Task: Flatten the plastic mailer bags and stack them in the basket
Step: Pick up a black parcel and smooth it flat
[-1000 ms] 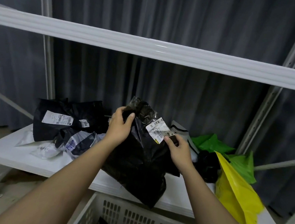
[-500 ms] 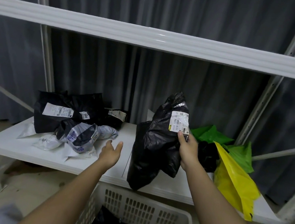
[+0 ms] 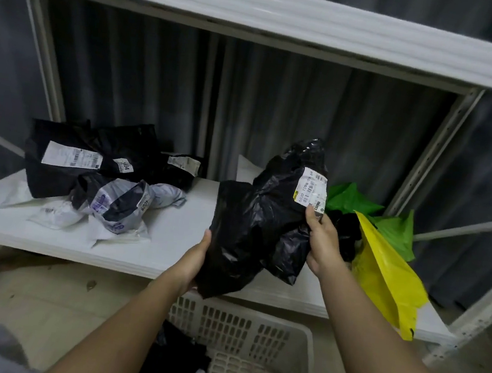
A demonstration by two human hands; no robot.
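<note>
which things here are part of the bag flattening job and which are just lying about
In the job:
black mailer bag, held by left hand and right hand
basket
waiting mailer pile
yellow bag
green bags

Lying about:
shelf frame
grey curtain

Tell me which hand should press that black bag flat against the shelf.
Left, probably. The left hand only cups the black bag's lower edge; the right hand pinches its labelled top, anchoring it above the shelf.

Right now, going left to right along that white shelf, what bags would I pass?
Black mailers with white labels → crumpled grey-white mailers → black bag held in both hands → green bags → yellow bag.
</note>
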